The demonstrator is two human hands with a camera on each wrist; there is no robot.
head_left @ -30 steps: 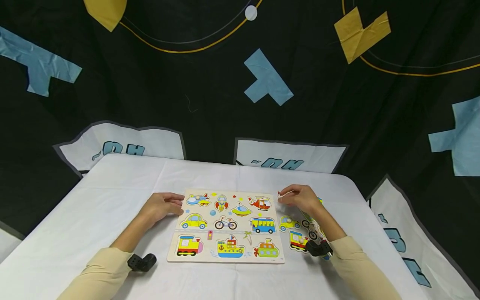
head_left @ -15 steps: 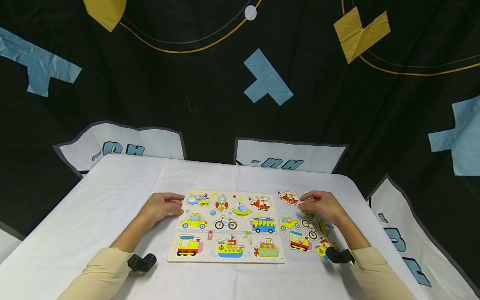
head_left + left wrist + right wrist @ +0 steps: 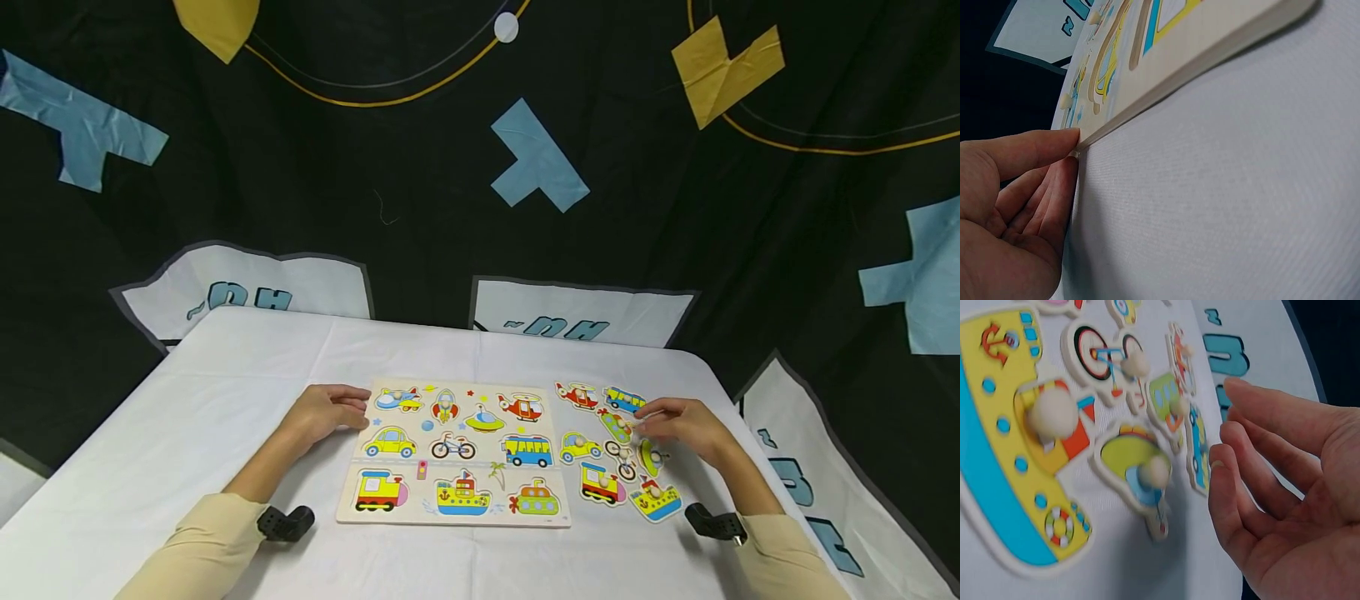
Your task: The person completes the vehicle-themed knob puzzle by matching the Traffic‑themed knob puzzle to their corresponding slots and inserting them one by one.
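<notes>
A flat wooden peg puzzle board (image 3: 431, 479) printed with vehicles lies on the table. My left hand (image 3: 322, 417) touches its left edge with nearly straight fingertips, as the left wrist view also shows. Right of the board lie loose knobbed pieces: a helicopter (image 3: 577, 396), a bus (image 3: 622, 401), a submarine (image 3: 615, 426), a car (image 3: 580, 447), a bicycle (image 3: 621, 460), a flying saucer (image 3: 649, 457), a train (image 3: 602, 484) and a boat (image 3: 656, 502). My right hand (image 3: 690, 429) hovers beside the bus and saucer, fingers loosely bent, holding nothing.
Wooden knobs stand up on the airplane (image 3: 1075, 100) and rocket (image 3: 1107, 31) in the board. A white cloth (image 3: 247, 417) covers the table, its rounded far edge before a dark curtain (image 3: 420, 192). A black wrist camera (image 3: 285, 525) sits on each forearm.
My right hand has moved right from the helicopter piece, past the bus, uncovering the loose pieces. The helicopter lies on the cloth. My left hand has stayed at the board's edge.
</notes>
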